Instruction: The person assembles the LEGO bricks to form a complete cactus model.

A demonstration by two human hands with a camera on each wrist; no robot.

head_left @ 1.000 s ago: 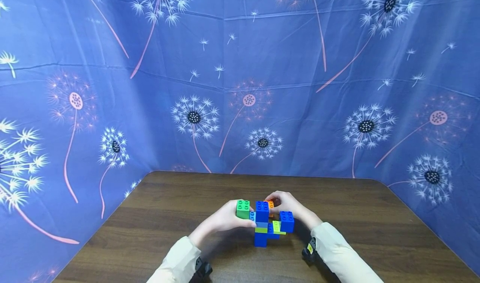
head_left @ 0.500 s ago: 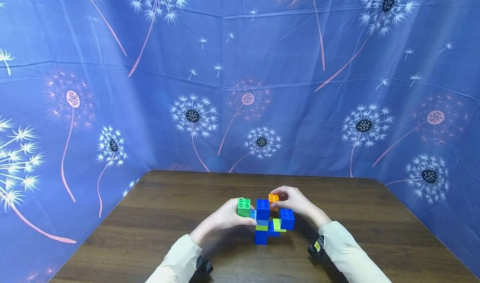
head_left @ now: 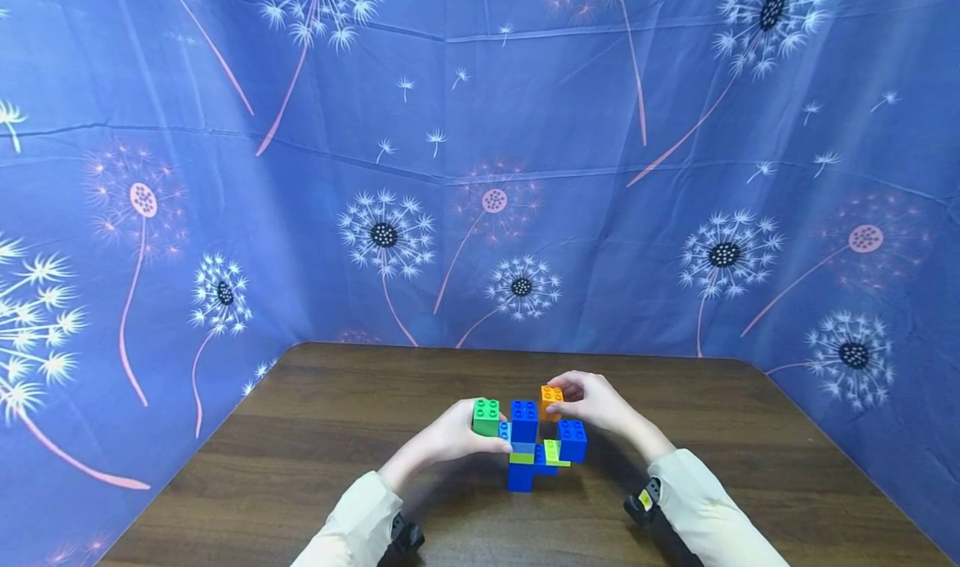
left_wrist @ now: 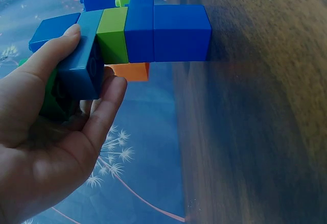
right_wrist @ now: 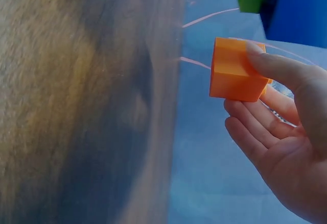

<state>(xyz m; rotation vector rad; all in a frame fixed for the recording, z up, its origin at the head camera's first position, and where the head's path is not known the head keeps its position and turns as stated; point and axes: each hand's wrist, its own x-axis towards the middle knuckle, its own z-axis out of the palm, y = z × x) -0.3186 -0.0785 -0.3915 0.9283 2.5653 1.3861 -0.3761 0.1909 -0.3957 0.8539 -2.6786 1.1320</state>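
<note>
A structure of toy building bricks stands on the table, in the middle of the head view. My left hand (head_left: 450, 435) grips its left side, thumb pressed on the light blue brick (left_wrist: 80, 66) and fingers behind. A green brick (head_left: 486, 418) sits on that side; a dark blue brick (head_left: 523, 423) tops the middle, with a lime brick (left_wrist: 112, 34) and a blue base brick (left_wrist: 181, 32) lower down. Another blue brick (head_left: 572, 442) rises from the right branch. My right hand (head_left: 600, 404) pinches an orange brick (right_wrist: 237, 71) between thumb and fingers, behind the structure and apart from it.
The brown wooden table (head_left: 300, 434) extends all round the structure. A blue dandelion-print cloth (head_left: 450, 150) hangs beyond its back edge. Black wrist cameras are strapped under both pale sleeves (head_left: 712, 500).
My right hand has drawn the orange brick from close behind the structure's blue top brick to the right and away, opening a gap. The left hand keeps its grip on the structure.
</note>
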